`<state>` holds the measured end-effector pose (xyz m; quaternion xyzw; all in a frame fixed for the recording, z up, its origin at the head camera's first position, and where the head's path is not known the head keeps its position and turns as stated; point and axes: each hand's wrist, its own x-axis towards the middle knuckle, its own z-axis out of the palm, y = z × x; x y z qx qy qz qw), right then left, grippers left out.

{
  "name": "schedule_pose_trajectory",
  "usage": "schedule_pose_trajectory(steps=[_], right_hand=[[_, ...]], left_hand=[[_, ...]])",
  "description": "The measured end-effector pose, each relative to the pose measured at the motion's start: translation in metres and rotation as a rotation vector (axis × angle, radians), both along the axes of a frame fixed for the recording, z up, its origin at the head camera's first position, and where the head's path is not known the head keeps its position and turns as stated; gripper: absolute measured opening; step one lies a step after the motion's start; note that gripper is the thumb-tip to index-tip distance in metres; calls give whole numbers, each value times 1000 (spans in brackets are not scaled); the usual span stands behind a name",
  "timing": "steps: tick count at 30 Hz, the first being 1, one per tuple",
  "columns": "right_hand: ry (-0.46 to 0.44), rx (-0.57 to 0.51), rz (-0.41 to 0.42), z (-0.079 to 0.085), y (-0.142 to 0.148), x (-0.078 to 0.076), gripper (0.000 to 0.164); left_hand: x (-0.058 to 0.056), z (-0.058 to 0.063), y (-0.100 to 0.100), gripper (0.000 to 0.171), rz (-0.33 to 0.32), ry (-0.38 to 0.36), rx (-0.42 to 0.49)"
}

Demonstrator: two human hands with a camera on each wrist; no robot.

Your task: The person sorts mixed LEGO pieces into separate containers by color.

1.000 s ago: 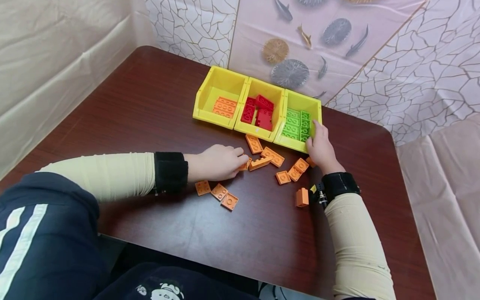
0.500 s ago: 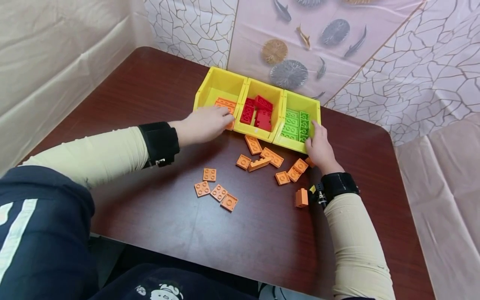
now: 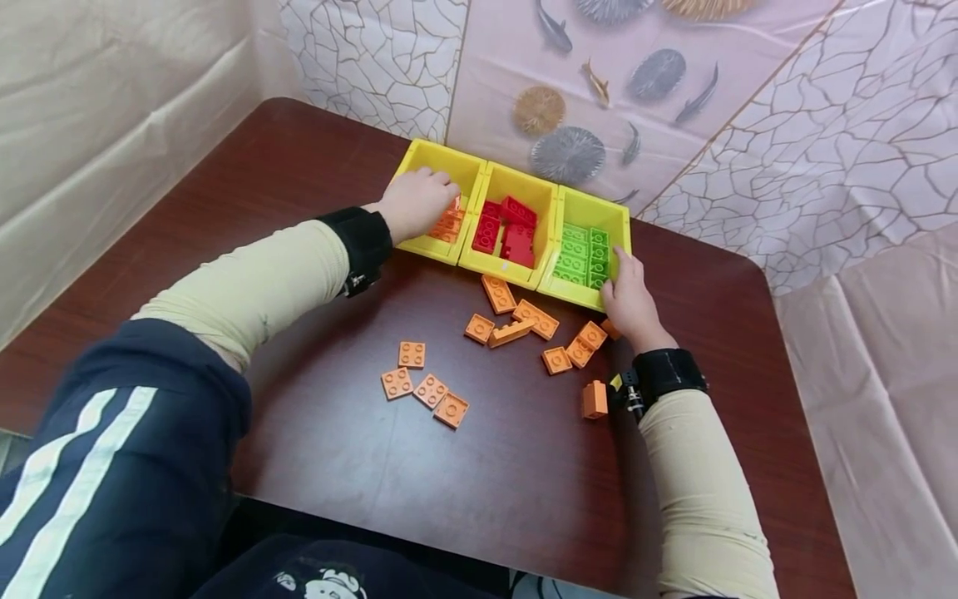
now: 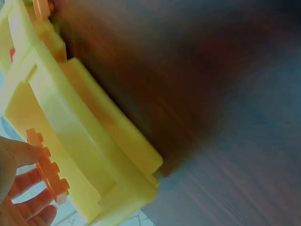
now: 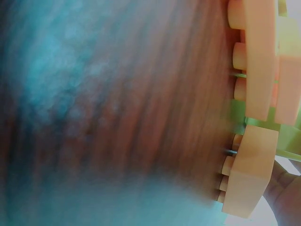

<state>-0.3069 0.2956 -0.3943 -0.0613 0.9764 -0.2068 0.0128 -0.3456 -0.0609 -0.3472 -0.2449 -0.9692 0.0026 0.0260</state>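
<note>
My left hand (image 3: 419, 202) is over the left yellow bin (image 3: 441, 252), where orange bricks lie. In the left wrist view, thumb and fingers pinch an orange toy brick (image 4: 49, 174) with a row of studs, held at the bin's opening. My right hand (image 3: 634, 306) grips the outer side of the right yellow bin (image 3: 572, 291), which holds green bricks (image 3: 580, 254). Between these stands the middle yellow bin (image 3: 494, 265) with red bricks (image 3: 516, 241). The right wrist view catches part of that hand (image 5: 287, 197) behind a close orange brick (image 5: 251, 172).
Several loose orange bricks (image 3: 539, 320) lie in front of the bins. A group of square orange bricks (image 3: 430, 391) sits nearer the table's (image 3: 359, 466) front edge. One orange brick (image 3: 595, 400) stands by the right wrist. A patterned cloth (image 3: 569, 100) hangs behind the bins.
From among the loose bricks, my left hand has moved up and back to the left bin. A small orange brick it covered earlier now shows. My right hand stays on its bin.
</note>
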Motion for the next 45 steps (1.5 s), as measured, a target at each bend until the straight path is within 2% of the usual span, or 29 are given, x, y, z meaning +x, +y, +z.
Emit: schedule_pose_trajectory(steps=[4, 8, 15, 29, 37, 45], right_hand=[[4, -6, 3, -2, 1, -1, 59], [6, -7, 11, -3, 2, -1, 59], [24, -8, 7, -3, 4, -2, 58], [33, -13, 4, -5, 4, -2, 58], [32, -23, 3, -5, 4, -2, 58], [28, -14, 1, -5, 5, -3, 58]], left_hand=[[-12, -3, 6, 32, 43, -37, 6], [-20, -11, 10, 32, 79, -69, 30], [-28, -21, 17, 33, 87, -78, 43], [-34, -32, 16, 34, 62, -120, 68], [-33, -32, 12, 35, 21, -125, 81], [-34, -34, 11, 35, 5, -164, 109]])
